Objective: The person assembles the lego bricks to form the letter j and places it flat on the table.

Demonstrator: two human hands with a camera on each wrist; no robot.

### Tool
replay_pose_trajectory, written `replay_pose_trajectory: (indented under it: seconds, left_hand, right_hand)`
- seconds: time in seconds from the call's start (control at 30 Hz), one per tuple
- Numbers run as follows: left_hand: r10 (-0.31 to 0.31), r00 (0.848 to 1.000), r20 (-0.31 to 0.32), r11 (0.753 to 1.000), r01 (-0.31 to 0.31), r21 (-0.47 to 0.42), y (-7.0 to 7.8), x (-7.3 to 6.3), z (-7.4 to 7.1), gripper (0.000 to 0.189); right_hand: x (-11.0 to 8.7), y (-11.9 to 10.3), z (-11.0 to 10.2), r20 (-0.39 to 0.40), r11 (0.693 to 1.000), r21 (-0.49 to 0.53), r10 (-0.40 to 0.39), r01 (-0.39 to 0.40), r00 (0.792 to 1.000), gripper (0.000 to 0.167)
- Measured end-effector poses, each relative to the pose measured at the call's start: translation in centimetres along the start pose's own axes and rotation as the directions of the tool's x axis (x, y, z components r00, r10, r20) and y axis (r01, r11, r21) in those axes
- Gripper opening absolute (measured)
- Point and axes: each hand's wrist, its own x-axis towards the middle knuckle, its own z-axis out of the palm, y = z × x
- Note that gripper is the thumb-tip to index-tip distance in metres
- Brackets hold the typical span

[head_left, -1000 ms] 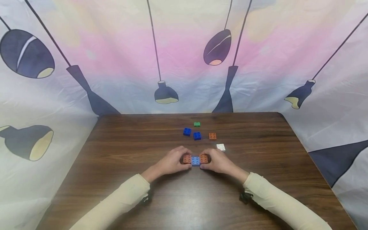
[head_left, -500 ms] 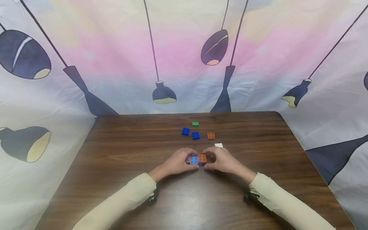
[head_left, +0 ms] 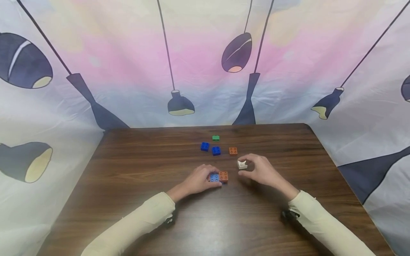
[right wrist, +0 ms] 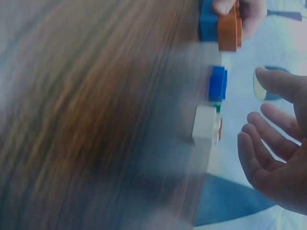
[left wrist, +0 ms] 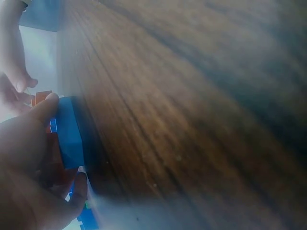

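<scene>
Head view: the left hand (head_left: 199, 179) pinches a joined brick block (head_left: 214, 177) between thumb and fingers, its orange end protruding to the right. The right hand (head_left: 261, 170) holds nothing, thumb and fingers spread; a white brick (head_left: 242, 166) lies just beside the fingertips, partly covered by them. Farther off on the wooden table (head_left: 153, 153) lie an orange brick (head_left: 233, 151), two dark blue bricks (head_left: 216, 150) and a green brick (head_left: 216, 138).

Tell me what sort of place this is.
Likely a makeshift indoor booth for tabletop work: printed cloth hangs along three sides of a wooden table, with toy bricks on it.
</scene>
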Motion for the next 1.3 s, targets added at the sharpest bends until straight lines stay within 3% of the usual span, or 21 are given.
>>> replay_pose_trajectory:
  seconds: [0.27, 0.6, 1.3]
  left_hand:
    - [0.001, 1.0, -0.007, 1.0, 0.0, 0.016, 0.0, -0.1, 0.1, 0.051]
    - [0.013, 1.0, -0.012, 1.0, -0.012, 0.025, -0.2, 0.0, 0.3, 0.05]
    - [0.016, 1.0, -0.015, 0.999, -0.015, 0.038, -0.5, 0.1, 0.5, 0.051]
  right_hand:
    - [0.6, 2.2, -0.3, -0.041, 1.0, 0.005, 0.031, -0.031, 0.999, 0.045]
    - [1.1, 3.9, 0.2, -0.008, 0.998, 0.01, 0.063, -0.062, 0.998, 0.05]
    - [1.9, 4.3, 0.8, 0.051, 0.999, -0.028, 0.044, -0.043, 0.998, 0.046]
